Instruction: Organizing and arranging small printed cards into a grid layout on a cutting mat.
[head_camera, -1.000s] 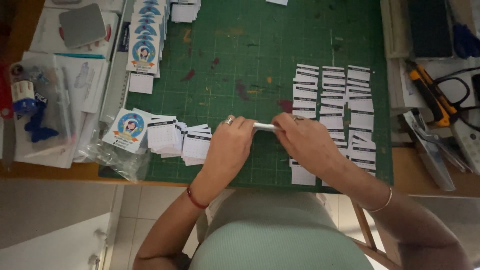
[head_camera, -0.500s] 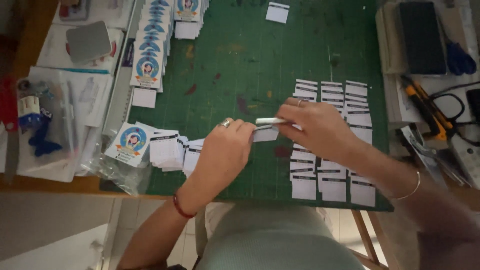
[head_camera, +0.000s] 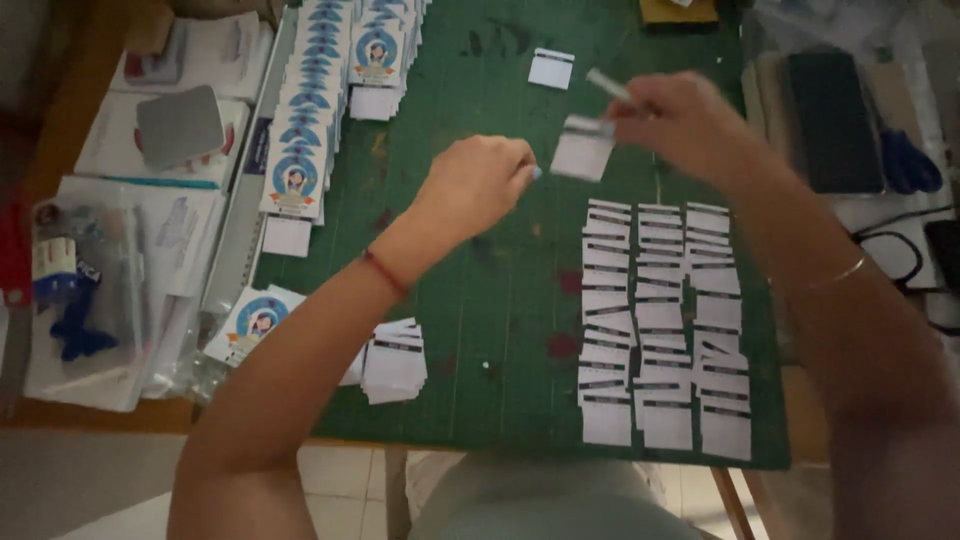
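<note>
My right hand (head_camera: 690, 125) is raised over the green cutting mat (head_camera: 480, 300) and holds a small white card (head_camera: 583, 150) with a dark stripe, plus a thin white stick-like thing (head_camera: 608, 85) poking out at its top. My left hand (head_camera: 480, 185) hovers just left of that card with fingers curled, its fingertips near the card's edge; whether it touches the card I cannot tell. Below my right hand, three columns of overlapping white striped cards (head_camera: 660, 320) lie on the mat. A loose pile of the same cards (head_camera: 393, 358) sits under my left forearm.
A long row of printed cards with a blue round picture (head_camera: 300, 150) runs along the mat's left side, with another stack (head_camera: 375, 50) beside it. One single white card (head_camera: 551, 68) lies at the top. Plastic bags and papers (head_camera: 110, 290) lie left; a dark flat case (head_camera: 835, 120) and blue scissors (head_camera: 908, 160) lie right.
Both hands have moved away from my body toward the far part of the mat, and the right hand has lifted the card. The view has tilted, so the card columns sit lower.
</note>
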